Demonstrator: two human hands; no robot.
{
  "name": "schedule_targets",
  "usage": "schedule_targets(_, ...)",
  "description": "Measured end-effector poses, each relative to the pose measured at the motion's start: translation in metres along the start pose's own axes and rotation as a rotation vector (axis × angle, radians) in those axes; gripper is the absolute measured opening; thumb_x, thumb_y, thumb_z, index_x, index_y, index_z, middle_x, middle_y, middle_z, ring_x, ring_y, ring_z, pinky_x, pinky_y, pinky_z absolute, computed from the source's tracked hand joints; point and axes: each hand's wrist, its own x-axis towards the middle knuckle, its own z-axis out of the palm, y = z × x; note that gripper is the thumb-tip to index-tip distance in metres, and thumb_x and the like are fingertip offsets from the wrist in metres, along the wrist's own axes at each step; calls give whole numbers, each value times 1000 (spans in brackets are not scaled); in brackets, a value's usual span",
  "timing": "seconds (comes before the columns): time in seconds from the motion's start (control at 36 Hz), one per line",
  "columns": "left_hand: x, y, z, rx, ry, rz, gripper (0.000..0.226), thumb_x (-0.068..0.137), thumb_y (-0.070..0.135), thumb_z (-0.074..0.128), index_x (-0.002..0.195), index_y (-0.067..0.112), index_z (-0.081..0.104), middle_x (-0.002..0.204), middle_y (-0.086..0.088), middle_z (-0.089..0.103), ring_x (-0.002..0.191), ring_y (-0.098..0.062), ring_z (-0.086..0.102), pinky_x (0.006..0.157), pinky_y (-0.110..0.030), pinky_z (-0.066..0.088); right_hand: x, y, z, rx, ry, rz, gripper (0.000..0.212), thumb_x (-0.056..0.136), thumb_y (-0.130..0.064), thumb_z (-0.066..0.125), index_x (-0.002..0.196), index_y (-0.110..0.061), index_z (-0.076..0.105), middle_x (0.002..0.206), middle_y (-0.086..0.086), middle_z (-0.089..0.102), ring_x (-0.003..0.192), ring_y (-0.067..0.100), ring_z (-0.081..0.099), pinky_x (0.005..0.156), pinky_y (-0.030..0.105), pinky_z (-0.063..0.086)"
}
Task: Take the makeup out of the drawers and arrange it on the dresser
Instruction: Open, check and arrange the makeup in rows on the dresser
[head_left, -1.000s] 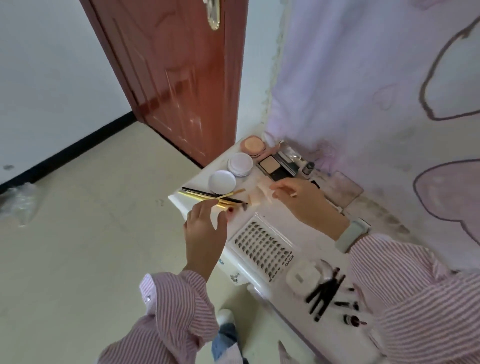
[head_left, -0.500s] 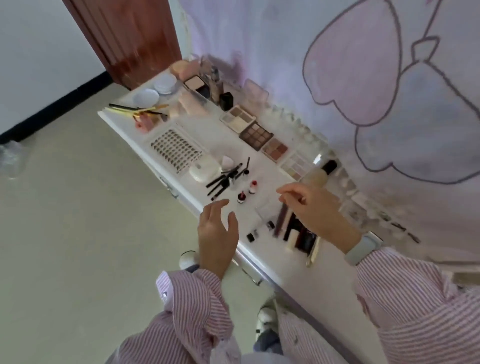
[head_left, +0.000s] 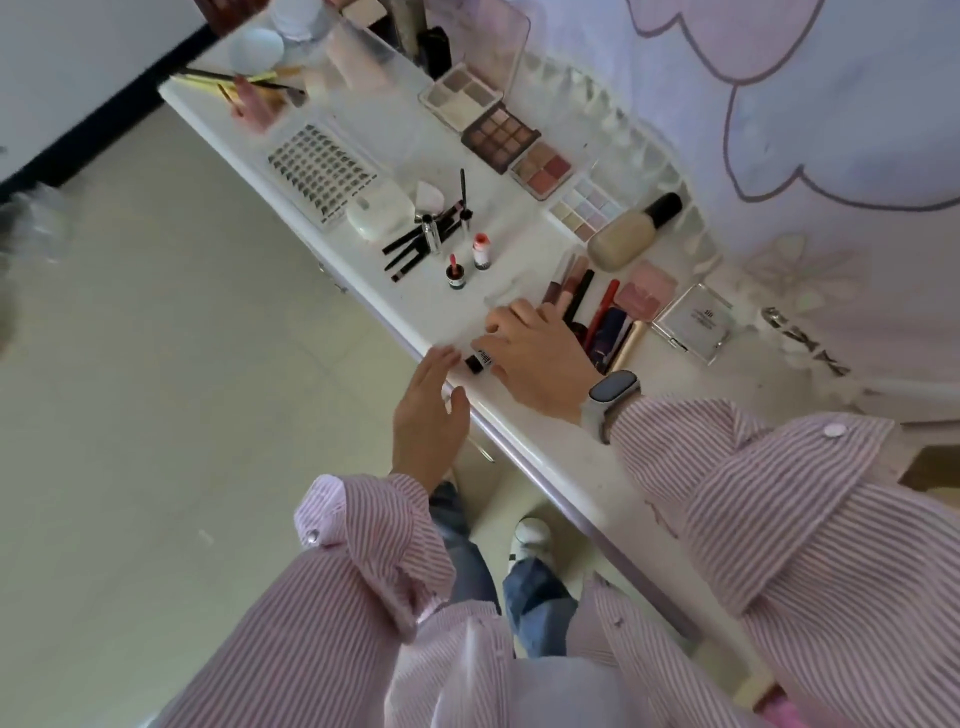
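Observation:
Makeup covers the white dresser top (head_left: 566, 447). My right hand (head_left: 530, 358) lies on the top near its front edge, fingers curled over a small black-capped tube (head_left: 480, 360). My left hand (head_left: 428, 415) hovers open just off the front edge, beside that tube. Right of my right hand lie several lip glosses and pencils (head_left: 582, 291), a pink blush compact (head_left: 644, 293) and a clear square compact (head_left: 693, 322). Further back sit a foundation bottle (head_left: 631, 234), eyeshadow palettes (head_left: 498, 135), two small open pots (head_left: 470, 260), black pencils (head_left: 415, 247) and a lash tray (head_left: 322, 174).
A drawer handle (head_left: 483, 452) shows under the dresser edge. A wall cloth with purple outlines (head_left: 779, 104) hangs behind the dresser. Brushes and round compacts (head_left: 257, 49) crowd the far left end. Beige floor (head_left: 156, 364) spreads to the left; my feet (head_left: 530, 540) stand below.
The view has swung right along the dresser, away from the door end. My right hand came down onto the small tube near the front edge, and my left hand followed beside it.

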Motion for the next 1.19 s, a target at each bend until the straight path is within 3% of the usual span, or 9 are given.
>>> schedule_targets(0.14, 5, 0, -9, -142, -19, -140, 33, 91, 8, 50, 122, 19, 56, 126, 1, 58, 109, -21, 56, 97, -31, 42, 5, 3, 4, 67, 119, -64, 19, 69, -21, 73, 85, -16, 65, 86, 4, 59, 82, 25, 56, 67, 35, 45)
schedule_targets(0.25, 6, 7, -19, -323, 17, -229, 29, 92, 9, 51, 118, 19, 57, 120, 2, 60, 106, -12, 56, 90, -22, 46, 8, -3, -16, 737, 117, 234, 14, 84, -14, 61, 95, -8, 57, 87, 0, 51, 80, 14, 47, 77, 25, 42)
schedule_targets(0.33, 5, 14, -25, -428, 22, -215, 27, 93, 14, 52, 120, 19, 55, 114, 6, 61, 101, -7, 58, 77, -6, 45, 13, -6, -35, 1257, 22, 501, 14, 85, -7, 59, 95, -10, 51, 81, -2, 52, 68, 5, 48, 63, 11, 42)
schedule_targets(0.53, 7, 32, -33, -455, 39, -140, 20, 90, 21, 58, 109, 26, 57, 87, 5, 64, 71, -9, 63, 70, -22, 53, 8, -7, -43, 1657, -212, 634, 3, 89, -9, 57, 86, -10, 57, 65, 6, 61, 59, 16, 51, 56, 25, 41)
schedule_targets(0.64, 4, 33, -32, -232, 56, -7, 12, 92, 30, 53, 99, 20, 55, 76, 11, 57, 69, -15, 57, 64, -22, 46, 9, -7, -45, 1669, -226, 704, 23, 95, -24, 47, 79, -10, 51, 45, -5, 44, 41, 9, 34, 42, 20, 29)
schedule_targets(0.72, 2, 30, -28, 101, 183, 210, 48, 95, 47, 32, 91, 6, 57, 72, 4, 55, 59, -12, 44, 59, -27, 35, 11, -11, -49, 1526, -175, 689, 26, 97, -26, 42, 80, -7, 50, 38, -10, 38, 33, 3, 31, 38, 15, 28)
schedule_targets(0.81, 3, 32, -26, 150, 254, 236, 58, 96, 51, 19, 85, 6, 55, 71, 4, 50, 61, -13, 41, 65, -31, 34, 13, -15, -50, 1413, -73, 616, 26, 98, -18, 39, 78, -7, 50, 50, -9, 43, 36, 0, 39, 42, 12, 30)
schedule_targets(1.0, 4, 37, -23, 21, 185, 55, 38, 91, 43, 15, 73, 20, 39, 60, 11, 35, 59, -15, 37, 74, -31, 32, 8, -10, -50, 1202, 5, 307, 15, 98, -8, 36, 96, 0, 49, 70, -8, 45, 55, -6, 46, 57, 10, 37)
schedule_targets(1.19, 9, 24, -37, 148, 173, 137, 48, 94, 43, 21, 82, 11, 55, 72, 3, 52, 68, -15, 45, 74, -28, 26, 19, 11, -66, 1055, -285, 127, 21, 96, -17, 42, 116, -23, 46, 104, -9, 52, 72, -8, 51, 62, 11, 41)
